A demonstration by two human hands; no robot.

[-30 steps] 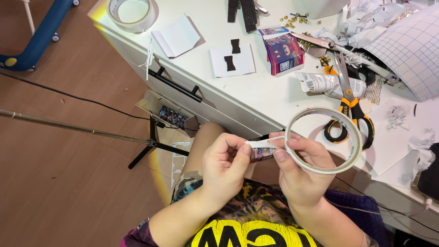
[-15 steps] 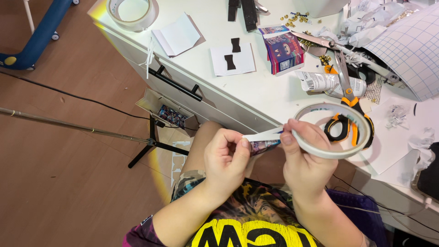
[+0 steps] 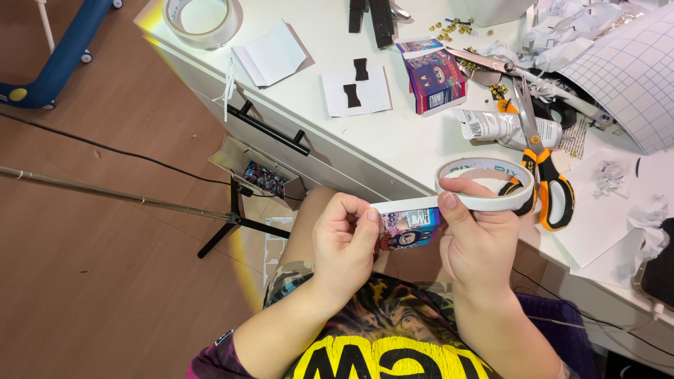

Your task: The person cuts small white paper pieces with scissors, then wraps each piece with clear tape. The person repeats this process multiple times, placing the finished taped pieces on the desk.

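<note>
My right hand (image 3: 477, 238) grips a white roll of tape (image 3: 484, 184), fingers through its ring, thumb pressing the pulled-out strip. The strip runs left along the top edge of a small colourful printed card (image 3: 407, 230). My left hand (image 3: 344, 242) pinches the free end of the strip and the card's left side. Both hands are over my lap, just in front of the white desk's edge (image 3: 337, 151).
Orange-handled scissors (image 3: 544, 175) lie on the desk right behind the roll. A white tube (image 3: 502, 126), a small printed box (image 3: 435, 74), paper with black bow shapes (image 3: 354, 91), a clear tape roll (image 3: 200, 20) and gridded sheet (image 3: 628, 70) sit farther back. A tripod leg (image 3: 232, 210) stands left.
The tape roll has tilted from facing the camera to nearly flat and shifted up toward the desk. More of the strip now lies along the card's edge.
</note>
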